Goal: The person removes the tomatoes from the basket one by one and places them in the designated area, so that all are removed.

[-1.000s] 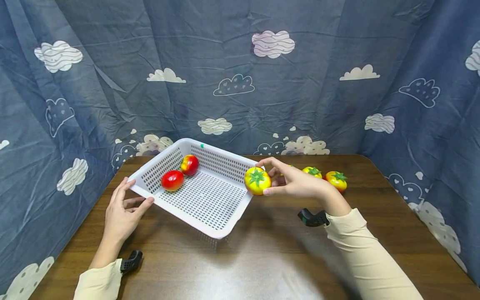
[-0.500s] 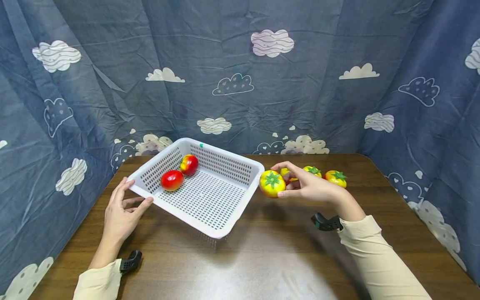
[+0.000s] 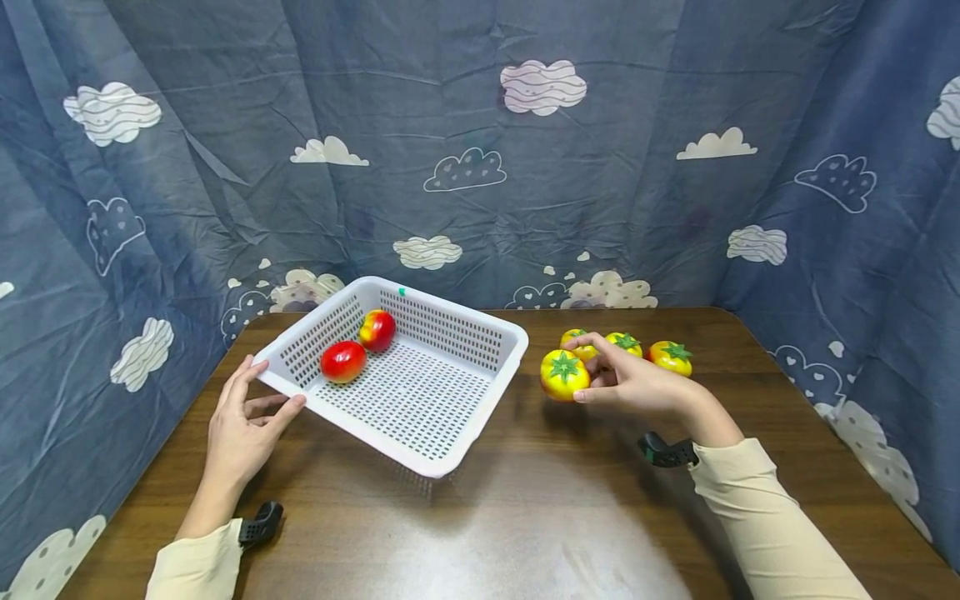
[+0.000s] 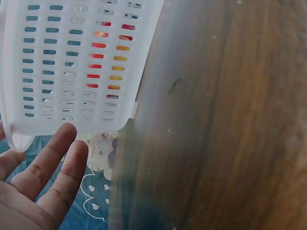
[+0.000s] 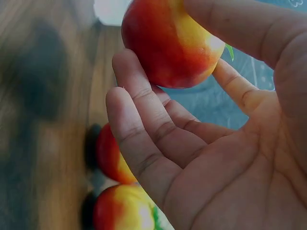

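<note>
Basket (image 3: 408,396) in left hand (image 3: 240,437) holds two fruits (image 3: 343,362).

1. Basket (image 3: 412,400): white, slotted, with a green mark (image 3: 402,292).
2. Held fruit (image 3: 563,379): yellow and red, green leaves (image 3: 563,367).
3. Front fruit (image 3: 343,362) inside: red; rear fruit (image 3: 378,331): red, yellow-patched.
4. Curtain (image 3: 630,208): blue-grey, pale clouds (image 3: 543,87), some wavy-lined.
5. Sleeves (image 3: 768,512): cream.
6. Table (image 3: 352,525): brown wood grain, perhaps one green streak (image 4: 173,86), blurred.
</note>
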A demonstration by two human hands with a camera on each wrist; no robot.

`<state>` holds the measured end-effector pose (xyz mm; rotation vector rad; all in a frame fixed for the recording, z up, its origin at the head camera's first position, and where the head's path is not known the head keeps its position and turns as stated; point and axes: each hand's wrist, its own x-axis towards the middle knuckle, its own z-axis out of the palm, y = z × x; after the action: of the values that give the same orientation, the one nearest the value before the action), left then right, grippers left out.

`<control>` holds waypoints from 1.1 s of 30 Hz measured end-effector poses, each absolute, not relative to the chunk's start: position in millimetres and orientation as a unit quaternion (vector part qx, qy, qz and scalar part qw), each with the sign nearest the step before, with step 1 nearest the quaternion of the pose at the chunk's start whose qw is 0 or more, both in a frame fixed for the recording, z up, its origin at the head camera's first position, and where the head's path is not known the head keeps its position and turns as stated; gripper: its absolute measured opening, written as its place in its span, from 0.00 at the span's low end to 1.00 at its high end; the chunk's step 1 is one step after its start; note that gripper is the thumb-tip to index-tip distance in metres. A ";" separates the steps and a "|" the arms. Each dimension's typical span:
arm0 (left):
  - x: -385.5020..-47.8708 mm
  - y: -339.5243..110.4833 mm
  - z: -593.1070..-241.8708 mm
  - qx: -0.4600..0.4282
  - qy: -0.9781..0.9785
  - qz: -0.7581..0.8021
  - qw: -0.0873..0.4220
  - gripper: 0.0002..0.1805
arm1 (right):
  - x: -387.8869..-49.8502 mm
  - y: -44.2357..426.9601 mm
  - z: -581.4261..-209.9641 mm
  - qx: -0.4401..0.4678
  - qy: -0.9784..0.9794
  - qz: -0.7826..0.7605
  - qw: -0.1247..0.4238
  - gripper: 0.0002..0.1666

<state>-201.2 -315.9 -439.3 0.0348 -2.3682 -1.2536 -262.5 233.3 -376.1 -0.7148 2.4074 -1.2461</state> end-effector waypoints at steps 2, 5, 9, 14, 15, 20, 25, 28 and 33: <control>-201.5 -316.0 -438.7 0.012 -0.860 -0.455 0.229 0.44 | -263.2 236.4 -378.4 -0.246 0.847 -0.439 0.169 0.41; -201.3 -315.6 -438.6 0.013 -0.861 -0.456 0.228 0.44 | -264.1 240.9 -382.4 -0.240 0.850 -0.436 0.171 0.41; -201.2 -315.2 -438.4 0.014 -0.861 -0.454 0.227 0.44 | -264.9 245.5 -387.1 -0.239 0.855 -0.430 0.166 0.40; -201.3 -315.3 -438.4 0.016 -0.863 -0.452 0.227 0.44 | -266.3 251.0 -391.9 -0.238 0.860 -0.421 0.161 0.39; -201.3 -315.4 -438.4 0.016 -0.863 -0.451 0.227 0.44 | -266.5 251.8 -393.0 -0.239 0.861 -0.419 0.160 0.39; -202.1 -316.5 -438.9 0.011 -0.862 -0.452 0.227 0.44 | -268.8 255.0 -397.2 -0.237 0.864 -0.415 0.160 0.39; -203.0 -317.6 -439.5 0.004 -0.861 -0.455 0.227 0.44 | -270.4 258.3 -400.3 -0.232 0.865 -0.414 0.166 0.39; -203.0 -317.8 -439.3 0.004 -0.861 -0.454 0.227 0.44 | -270.6 259.6 -402.2 -0.229 0.865 -0.414 0.167 0.39; -201.8 -317.4 -439.3 0.005 -0.862 -0.454 0.225 0.44 | -270.3 259.9 -406.2 -0.229 0.865 -0.414 0.170 0.40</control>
<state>-201.8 -317.4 -439.3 0.0142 -2.3779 -1.2518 -270.3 259.9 -406.2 -0.6505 2.4573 -1.1754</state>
